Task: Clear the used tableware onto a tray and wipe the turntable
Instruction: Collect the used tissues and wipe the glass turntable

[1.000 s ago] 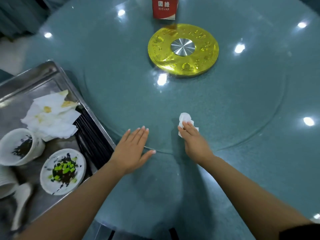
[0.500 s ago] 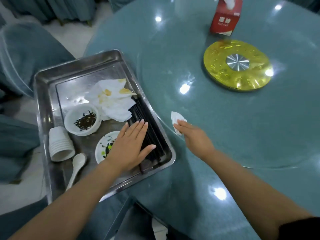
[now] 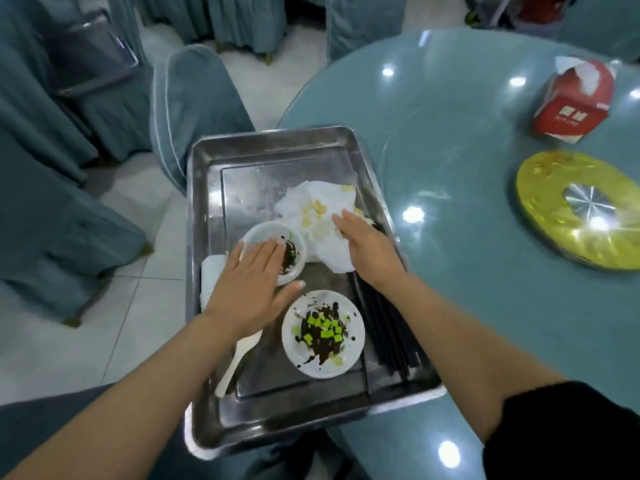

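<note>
over the tray (image 3: 277, 147) both flat hands hover, left hand (image 3: 251, 289) above a bowl (image 3: 258, 237), right hand (image 3: 369, 247) on napkins (image 3: 318, 199).

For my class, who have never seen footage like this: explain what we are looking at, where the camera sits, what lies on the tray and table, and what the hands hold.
There is no machine: a person wears a camera on the head, looking down at both bare hands. The left hand is flat above a bowl. The right hand rests on stained napkins; whether it holds anything is hidden. The steel tray also carries a dirty plate, black chopsticks and a spoon. On the table stand a tissue box and a gold disc.
</note>
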Tool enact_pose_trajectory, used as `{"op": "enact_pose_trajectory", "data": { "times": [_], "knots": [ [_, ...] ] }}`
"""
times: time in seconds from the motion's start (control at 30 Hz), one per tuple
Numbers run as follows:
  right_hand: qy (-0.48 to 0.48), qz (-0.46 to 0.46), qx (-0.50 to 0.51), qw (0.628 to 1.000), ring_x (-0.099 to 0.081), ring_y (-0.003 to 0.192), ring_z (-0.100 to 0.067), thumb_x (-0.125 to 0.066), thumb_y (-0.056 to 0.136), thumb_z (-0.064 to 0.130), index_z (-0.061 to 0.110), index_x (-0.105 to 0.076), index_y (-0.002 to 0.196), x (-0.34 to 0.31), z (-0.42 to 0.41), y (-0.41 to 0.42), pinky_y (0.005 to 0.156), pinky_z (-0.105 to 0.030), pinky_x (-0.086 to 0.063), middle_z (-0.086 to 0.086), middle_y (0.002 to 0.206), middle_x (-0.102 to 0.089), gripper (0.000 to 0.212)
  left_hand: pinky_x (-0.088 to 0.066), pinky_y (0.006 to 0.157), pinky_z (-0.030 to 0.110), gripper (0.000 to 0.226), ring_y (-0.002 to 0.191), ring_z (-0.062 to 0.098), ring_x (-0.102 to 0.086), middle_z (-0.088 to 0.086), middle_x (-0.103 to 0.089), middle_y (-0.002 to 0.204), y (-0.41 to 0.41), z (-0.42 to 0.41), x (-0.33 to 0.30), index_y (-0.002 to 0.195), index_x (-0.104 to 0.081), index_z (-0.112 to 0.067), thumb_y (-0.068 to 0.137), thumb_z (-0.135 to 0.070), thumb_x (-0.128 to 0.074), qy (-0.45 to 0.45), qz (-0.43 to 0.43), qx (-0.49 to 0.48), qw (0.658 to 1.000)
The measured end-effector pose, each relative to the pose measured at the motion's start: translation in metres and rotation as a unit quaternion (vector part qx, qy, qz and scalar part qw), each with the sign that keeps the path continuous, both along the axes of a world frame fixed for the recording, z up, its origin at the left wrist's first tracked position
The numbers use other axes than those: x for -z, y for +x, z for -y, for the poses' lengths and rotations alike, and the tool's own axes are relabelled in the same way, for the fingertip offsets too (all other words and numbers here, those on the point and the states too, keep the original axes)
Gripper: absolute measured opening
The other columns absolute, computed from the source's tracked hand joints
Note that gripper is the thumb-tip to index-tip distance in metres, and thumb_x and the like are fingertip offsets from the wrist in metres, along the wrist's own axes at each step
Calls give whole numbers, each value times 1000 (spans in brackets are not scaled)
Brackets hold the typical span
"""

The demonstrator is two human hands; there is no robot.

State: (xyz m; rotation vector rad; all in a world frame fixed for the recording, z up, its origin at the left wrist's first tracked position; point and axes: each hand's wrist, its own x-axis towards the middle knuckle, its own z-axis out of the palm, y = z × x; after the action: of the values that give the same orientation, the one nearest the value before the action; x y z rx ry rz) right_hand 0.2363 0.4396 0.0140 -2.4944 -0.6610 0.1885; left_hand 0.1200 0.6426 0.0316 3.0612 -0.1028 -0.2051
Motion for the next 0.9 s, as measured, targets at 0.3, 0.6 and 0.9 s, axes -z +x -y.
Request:
{"op": "enact_pose_trajectory", "data": {
  "times": [0.3, 0.6, 0.9],
  "knots": [
    [-52, 25, 57, 997, -25, 143, -16, -39, 97, 8, 21, -40, 144, 7, 6, 34, 114, -32, -24, 0, 153, -34, 49, -15, 117, 45, 74, 137, 23, -37, 5, -43, 147, 14, -60, 12, 142, -42, -16, 92, -63, -14, -46, 47, -81, 995],
    [-137, -53, 146, 978, -41, 124, -28, -44, 93, 5, 20, -30, 148, 31, 59, 18, 103, -36, -35, -9, 139, -44, 59, -15, 116, 54, 84, 147, 32, 4, 10, 15, 159, 14, -61, 34, 152, 1, -15, 90, -66, -24, -117, -94, -275, 950],
    [-113, -58, 216, 968, -48, 104, -25, -38, 85, -9, 32, -35, 144, 25, 43, 13, 91, -35, -44, -9, 114, -48, 72, -34, 104, 56, 84, 139, 43, -21, 10, 10, 160, 3, -59, 39, 152, -3, -21, 87, -70, -23, -136, -83, -345, 925]
  ]
}}
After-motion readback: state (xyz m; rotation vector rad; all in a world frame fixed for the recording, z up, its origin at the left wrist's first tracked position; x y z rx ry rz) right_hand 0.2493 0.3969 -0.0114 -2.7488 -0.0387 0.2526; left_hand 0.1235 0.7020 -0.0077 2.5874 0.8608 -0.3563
